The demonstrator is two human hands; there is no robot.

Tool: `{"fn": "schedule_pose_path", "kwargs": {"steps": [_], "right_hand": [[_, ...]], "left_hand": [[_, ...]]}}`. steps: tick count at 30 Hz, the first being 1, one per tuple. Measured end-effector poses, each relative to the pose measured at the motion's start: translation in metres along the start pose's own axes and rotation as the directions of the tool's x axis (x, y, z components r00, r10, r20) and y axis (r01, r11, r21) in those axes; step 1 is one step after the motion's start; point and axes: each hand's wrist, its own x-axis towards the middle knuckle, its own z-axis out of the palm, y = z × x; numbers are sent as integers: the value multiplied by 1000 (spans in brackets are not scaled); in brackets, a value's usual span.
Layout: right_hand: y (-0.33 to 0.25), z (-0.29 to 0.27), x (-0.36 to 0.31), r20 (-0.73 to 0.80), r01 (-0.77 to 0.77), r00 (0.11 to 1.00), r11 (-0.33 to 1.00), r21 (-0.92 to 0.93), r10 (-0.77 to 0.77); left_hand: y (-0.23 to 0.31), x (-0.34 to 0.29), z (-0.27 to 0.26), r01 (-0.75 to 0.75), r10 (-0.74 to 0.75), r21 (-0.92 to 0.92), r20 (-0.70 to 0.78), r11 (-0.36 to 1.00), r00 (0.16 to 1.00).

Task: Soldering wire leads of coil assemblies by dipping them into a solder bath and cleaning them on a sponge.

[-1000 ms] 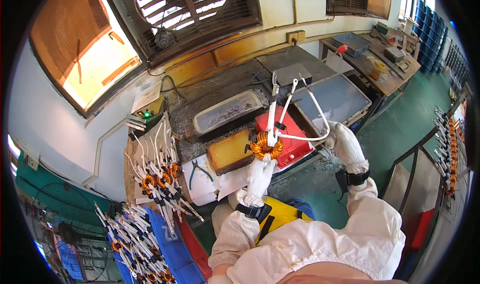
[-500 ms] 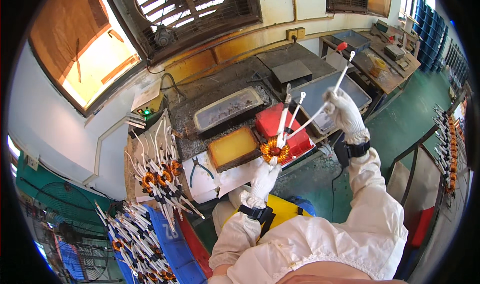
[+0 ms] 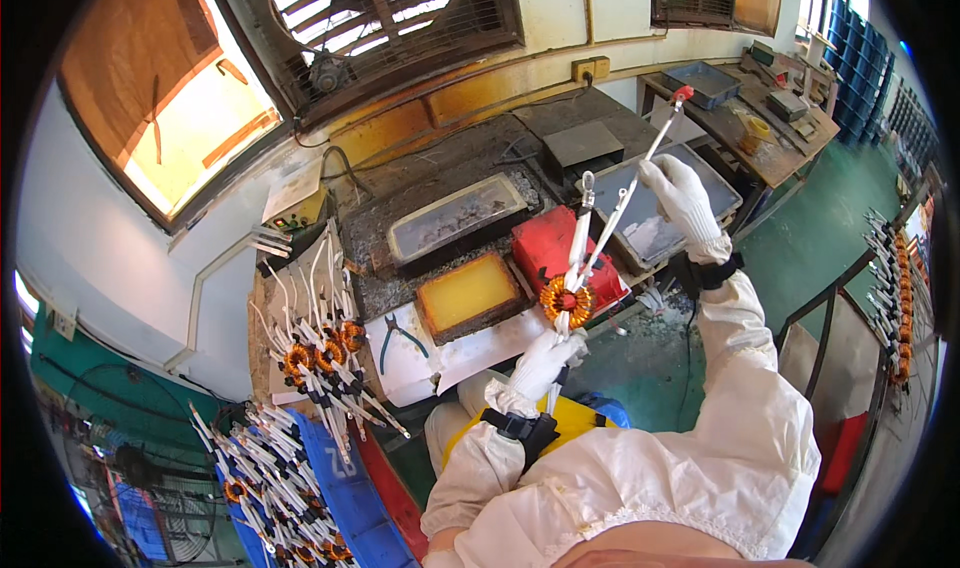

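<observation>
Copper-coloured coil (image 3: 566, 302) with white leads (image 3: 580, 236) appears, in the head view, before the red box (image 3: 540, 246). The left hand (image 3: 545, 365) grasps it from below; the right hand (image 3: 682, 203) is beside one lead, whether gripping, I cannot tell.

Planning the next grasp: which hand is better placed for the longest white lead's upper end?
Right, probably: the right hand is raised beside that white lead, while the left hand holds the coil piece below its ring.

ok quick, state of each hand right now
Left hand: closed, holding the wired copper coil.
Right hand: partly curled by a white lead; can't tell if gripping.
</observation>
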Motion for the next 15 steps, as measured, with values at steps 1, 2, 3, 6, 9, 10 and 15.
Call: {"fn": "schedule_pose_path", "kwargs": {"steps": [1,2,3,6,9,10,15], "right_hand": [[11,4,-3,1,0,1000,1000,0,0],[28,9,-7,-107,178,978,983,-39,-181],[32,13,-16,-199,343,913,934,-96,-356],[37,25,-44,-155,385,909,922,-36,-386],[41,41,-55,-148,539,817,829,-149,-557],[42,44,-55,-41,521,843,831,-195,-537],[54,53,-54,-34,562,815,803,-198,-578]], "left_hand": [[-1,0,-4,0,0,0,-1,1000,1000],[3,0,-4,25,-25,-36,13,999,1000],[4,0,-4,53,-51,-73,25,996,998],[6,2,-3,88,-67,-263,91,961,994],[8,2,-3,94,-51,-295,151,951,987],[8,2,-3,98,-54,-292,153,951,987],[8,0,1,95,-39,-348,163,933,986]]}}
